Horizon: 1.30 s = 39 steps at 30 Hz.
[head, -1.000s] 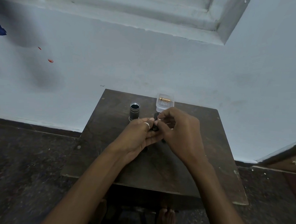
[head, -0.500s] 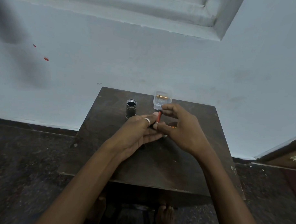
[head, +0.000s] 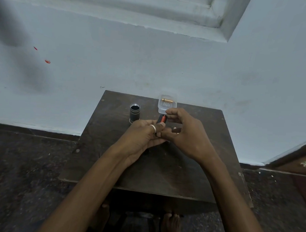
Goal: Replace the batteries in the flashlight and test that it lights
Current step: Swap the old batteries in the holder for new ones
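Holding a small black battery holder [head: 159, 120] up over the dark surface [head: 164, 168], the person has the left hand [head: 144, 133] wrapped around its lower part, the grip closed on it. A red battery [head: 163, 118] sticks up out of the holder's top. The right hand [head: 184, 132] is curled just beside it, forefinger and thumb parted around the battery's tip; whether they actually touch it I cannot tell, so its grip looks loosely open with nothing firmly in it.

This seems to be the battery-swap step: either drawing an old cell out or seating one in. The flashlight body [head: 134, 112] stands upright and open-mouthed at the back of the surface, just beyond the left hand, and a clear plastic box [head: 167, 106] with a gold-coloured cell [head: 166, 100] in it sits near the wall.

The next move probably calls for a fine pinch on the red battery's end and a straight pull or push along the holder's slot, with the left hand keeping the holder from twisting.

Compared with a second ago, the two hands have come apart a little and the red battery now shows plainly, where it was hidden between the fingers. The flashlight body and the box have stayed put.
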### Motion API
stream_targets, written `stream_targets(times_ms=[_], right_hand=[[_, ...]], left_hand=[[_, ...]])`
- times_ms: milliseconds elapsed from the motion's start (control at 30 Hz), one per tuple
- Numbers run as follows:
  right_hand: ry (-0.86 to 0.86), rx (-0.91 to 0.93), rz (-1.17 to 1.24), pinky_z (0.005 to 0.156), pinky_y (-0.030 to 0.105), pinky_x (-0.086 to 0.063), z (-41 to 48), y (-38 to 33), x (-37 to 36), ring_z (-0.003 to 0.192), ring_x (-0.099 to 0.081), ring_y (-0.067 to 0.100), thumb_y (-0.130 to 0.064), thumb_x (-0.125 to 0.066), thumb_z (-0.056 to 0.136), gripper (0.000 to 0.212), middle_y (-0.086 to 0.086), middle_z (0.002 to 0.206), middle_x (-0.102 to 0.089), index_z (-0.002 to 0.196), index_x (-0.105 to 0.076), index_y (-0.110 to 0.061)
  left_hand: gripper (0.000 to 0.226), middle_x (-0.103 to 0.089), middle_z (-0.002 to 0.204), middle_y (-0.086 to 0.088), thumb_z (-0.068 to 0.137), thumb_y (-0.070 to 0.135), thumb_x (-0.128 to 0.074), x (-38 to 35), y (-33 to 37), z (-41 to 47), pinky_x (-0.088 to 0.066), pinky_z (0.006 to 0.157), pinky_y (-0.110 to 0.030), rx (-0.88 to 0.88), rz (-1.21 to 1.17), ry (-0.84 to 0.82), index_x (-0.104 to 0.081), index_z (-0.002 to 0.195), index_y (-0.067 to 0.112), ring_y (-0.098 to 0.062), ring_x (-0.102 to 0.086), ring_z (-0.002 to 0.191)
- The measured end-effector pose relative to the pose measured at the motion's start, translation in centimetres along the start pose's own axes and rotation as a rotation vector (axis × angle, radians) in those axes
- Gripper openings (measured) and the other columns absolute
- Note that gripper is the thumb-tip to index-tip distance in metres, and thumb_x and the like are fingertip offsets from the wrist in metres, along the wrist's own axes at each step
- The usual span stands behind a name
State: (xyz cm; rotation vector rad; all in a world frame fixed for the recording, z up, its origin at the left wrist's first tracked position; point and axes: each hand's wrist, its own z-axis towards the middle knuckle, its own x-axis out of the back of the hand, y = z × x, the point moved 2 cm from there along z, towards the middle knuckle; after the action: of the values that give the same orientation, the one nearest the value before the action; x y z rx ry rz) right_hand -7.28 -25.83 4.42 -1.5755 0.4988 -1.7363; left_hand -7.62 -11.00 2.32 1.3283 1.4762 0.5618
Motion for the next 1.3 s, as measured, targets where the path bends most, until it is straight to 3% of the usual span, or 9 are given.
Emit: stream_targets(times_ms=[200,367,500,600,733,800,1000,1100,1300], right_hand=[[0.018,0.016,0.006,0.095,0.029,-0.055,0.0,-0.2,0.1,0.12,-0.058,0.005,-0.018,-0.083,0.076,0.066,-0.003,0.13,-0.064,0.135,-0.052,-0.017],[0.011,0.023,-0.012,0.085,0.016,-0.053,0.1,0.0,0.1,0.121,-0.056,0.006,-0.012,-0.082,0.078,0.071,-0.002,0.134,-0.06,0.139,-0.046,-0.018],[-0.034,0.001,-0.012,0.092,0.022,-0.053,0.1,0.1,0.2,0.122,-0.055,0.005,-0.018,-0.083,0.079,0.069,-0.005,0.134,-0.06,0.139,-0.048,-0.019],[0.014,-0.026,0.031,0.093,0.021,-0.053,0.7,0.5,1.1,0.116,-0.058,0.001,-0.025,-0.077,0.085,0.051,-0.008,0.128,-0.065,0.132,-0.059,-0.019],[0.183,-0.058,-0.094,0.076,-0.002,-0.038,3.1,1.4,2.2,0.096,-0.062,0.001,-0.018,-0.066,0.093,0.025,-0.004,0.111,-0.073,0.117,-0.071,-0.015],[0.201,-0.039,-0.178,0.072,0.003,-0.037,4.6,1.5,2.0,0.096,-0.065,0.007,-0.016,-0.065,0.093,0.022,-0.001,0.109,-0.075,0.113,-0.073,-0.013],[0.008,-0.042,-0.399,0.086,0.035,-0.052,11.3,2.6,-0.1,0.106,-0.065,0.027,-0.015,-0.059,0.09,0.024,0.005,0.116,-0.071,0.108,-0.074,-0.018],[-0.07,-0.051,-0.557,0.075,0.032,-0.046,13.2,2.8,-1.2,0.105,-0.064,0.031,-0.008,-0.055,0.091,0.029,0.008,0.121,-0.066,0.113,-0.072,-0.018],[-0.148,-0.059,-0.762,0.065,0.029,-0.044,14.9,3.4,-2.5,0.087,-0.064,0.032,-0.009,-0.058,0.086,0.023,0.012,0.106,-0.066,0.106,-0.07,-0.012]], left_hand=[[0.021,-0.076,0.096,-0.007,0.1,0.013,-0.053,-0.6,0.1,-0.2,-0.06,0.074,-0.027,-0.018,-0.05,-0.017,-0.065,0.113,0.002,-0.013,-0.073,0.083],[0.02,-0.067,0.101,-0.015,0.099,0.009,-0.055,-0.6,-0.1,-0.1,-0.06,0.072,-0.028,-0.027,-0.096,0.038,-0.065,0.115,0.003,-0.016,-0.07,0.084],[0.021,-0.068,0.102,-0.016,0.1,0.009,-0.052,-0.3,-0.5,0.3,-0.06,0.073,-0.028,-0.007,-0.109,0.052,-0.066,0.112,-0.001,-0.018,-0.07,0.086],[0.021,-0.072,0.099,-0.015,0.101,0.011,-0.05,-0.2,-0.7,0.4,-0.06,0.077,-0.03,0.006,-0.137,0.066,-0.066,0.108,-0.001,-0.019,-0.073,0.091],[0.023,-0.071,0.103,-0.019,0.103,0.009,-0.047,0.0,-0.6,0.5,-0.061,0.078,-0.033,0.008,-0.169,0.124,-0.062,0.111,-0.007,-0.023,-0.073,0.094],[0.023,-0.07,0.104,-0.02,0.103,0.009,-0.046,0.0,-0.6,0.6,-0.062,0.077,-0.032,0.013,-0.178,0.131,-0.061,0.112,-0.007,-0.023,-0.074,0.093],[0.023,-0.071,0.103,-0.02,0.104,0.008,-0.044,0.4,-0.6,0.7,-0.062,0.074,-0.032,0.04,-0.202,0.149,-0.059,0.114,-0.005,-0.022,-0.075,0.089],[0.022,-0.072,0.102,-0.02,0.104,0.008,-0.044,0.7,-0.6,0.6,-0.062,0.072,-0.031,0.043,-0.212,0.148,-0.059,0.112,-0.005,-0.021,-0.075,0.086],[0.025,-0.072,0.103,-0.02,0.104,0.008,-0.044,0.9,-0.6,0.5,-0.062,0.07,-0.03,0.051,-0.224,0.12,-0.057,0.117,-0.007,-0.021,-0.076,0.086]])
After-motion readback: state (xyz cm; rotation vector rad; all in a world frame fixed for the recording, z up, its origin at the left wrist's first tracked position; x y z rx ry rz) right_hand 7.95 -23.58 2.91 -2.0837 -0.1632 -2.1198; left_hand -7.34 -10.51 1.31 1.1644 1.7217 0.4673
